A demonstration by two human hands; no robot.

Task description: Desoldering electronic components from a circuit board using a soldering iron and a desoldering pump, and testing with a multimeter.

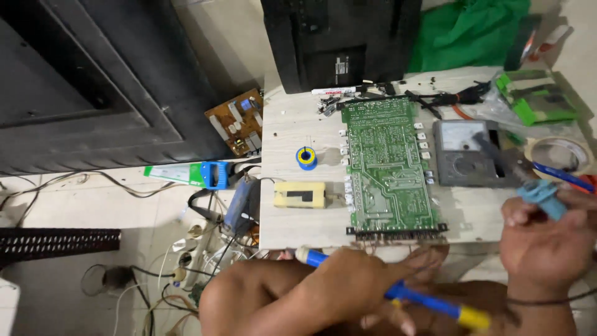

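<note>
A long green circuit board (385, 162) lies solder side up on the pale wooden table (292, 124). My left hand (351, 280) is at the table's near edge, just below the board, closed around a blue tool with a yellow end (429, 302) and a white tip. My right hand (547, 249) is to the right of the board and grips a soldering iron (540, 191) by its teal handle. The iron's dark shaft points up and left over a grey analogue multimeter (463, 152).
On the table are a blue-and-yellow solder spool (305, 157), a cream box (300, 194), a tape roll (559, 152) and pliers. A black screen back (339, 37) and green cloth (466, 31) stand behind. A brown circuit board (239, 121), a hand saw (186, 174) and cables lie on the floor at left.
</note>
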